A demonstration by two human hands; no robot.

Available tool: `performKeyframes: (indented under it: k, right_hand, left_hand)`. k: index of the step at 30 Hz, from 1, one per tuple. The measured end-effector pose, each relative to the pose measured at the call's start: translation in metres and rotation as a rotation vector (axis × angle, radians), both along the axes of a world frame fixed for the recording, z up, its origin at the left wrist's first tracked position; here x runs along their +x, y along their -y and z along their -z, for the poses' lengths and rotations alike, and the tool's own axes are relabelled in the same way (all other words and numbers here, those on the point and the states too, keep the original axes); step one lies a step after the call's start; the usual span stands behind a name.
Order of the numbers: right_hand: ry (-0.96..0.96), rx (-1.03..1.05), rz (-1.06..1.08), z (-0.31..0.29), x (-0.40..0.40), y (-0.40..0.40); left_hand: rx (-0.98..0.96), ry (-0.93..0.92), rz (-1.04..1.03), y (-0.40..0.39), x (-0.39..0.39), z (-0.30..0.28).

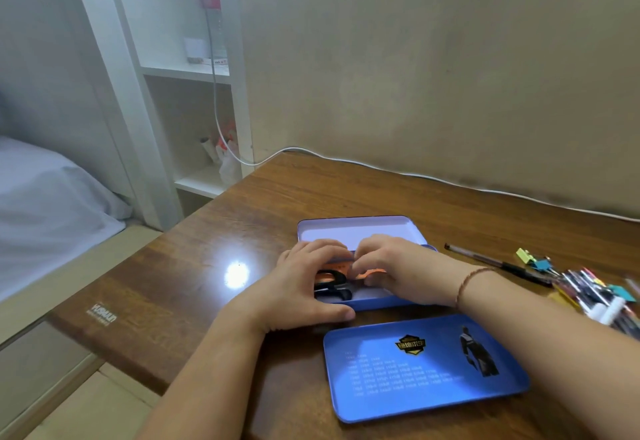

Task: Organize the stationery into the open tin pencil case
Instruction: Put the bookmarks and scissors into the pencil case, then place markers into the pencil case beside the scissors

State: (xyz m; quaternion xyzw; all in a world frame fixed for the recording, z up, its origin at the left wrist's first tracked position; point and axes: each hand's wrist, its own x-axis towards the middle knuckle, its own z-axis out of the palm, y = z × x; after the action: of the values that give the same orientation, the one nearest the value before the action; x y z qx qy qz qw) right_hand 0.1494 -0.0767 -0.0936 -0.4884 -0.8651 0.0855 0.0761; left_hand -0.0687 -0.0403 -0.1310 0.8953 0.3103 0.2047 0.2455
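While the blue tin case (367, 231) sits open on the wooden desk (214, 231), both hands rest inside it, the left hand (304, 287) curled over black-handled scissors (332, 289), the right hand (391, 266) pinching an orange item (372, 271), with loose pens and clips (588, 287) lying to the right.

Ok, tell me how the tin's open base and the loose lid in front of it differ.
The tin base holds scissors and an orange item under both hands; the lid holds nothing. The base interior looks pale lilac; the lid is deep blue, printed with a badge and a figure. The base lies farther from the person, the lid nearer. Both are blue, round-cornered rectangles.
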Motion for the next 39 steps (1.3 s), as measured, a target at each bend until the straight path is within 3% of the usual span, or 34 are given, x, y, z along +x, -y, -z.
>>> performKeyframes:
  k: [3, 6, 13, 20, 23, 25, 30, 39]
  right_hand:
    - [0.011, 0.034, 0.028, 0.001, 0.004, 0.003]
    - [-0.128, 0.185, 0.069, -0.005, 0.016, 0.011]
    - [-0.351, 0.348, 0.386, -0.038, 0.080, 0.085]
    - [-0.286, 0.270, 0.672, -0.031, 0.141, 0.180]
    - [-0.188, 0.168, 0.686, -0.018, 0.161, 0.199]
    - [-0.137, 0.122, 0.761, -0.013, 0.171, 0.201]
    - [-0.132, 0.179, 0.980, -0.004, 0.187, 0.199]
    - [-0.190, 0.106, 0.933, -0.008, 0.196, 0.206]
  left_hand:
    - [0.015, -0.028, -0.001, 0.000, 0.000, 0.001]
    - [0.023, -0.044, -0.010, -0.001, 0.000, 0.001]
    - [-0.008, 0.020, 0.042, -0.008, -0.002, 0.005]
    - [0.003, 0.100, 0.018, 0.000, -0.002, -0.002]
    - [0.179, 0.132, -0.114, 0.020, 0.021, -0.022]
    - [0.275, 0.087, -0.138, 0.043, 0.050, -0.039]
    - [0.316, -0.164, 0.080, 0.112, 0.139, -0.055]
    - [0.346, -0.321, 0.113, 0.143, 0.230, -0.029]
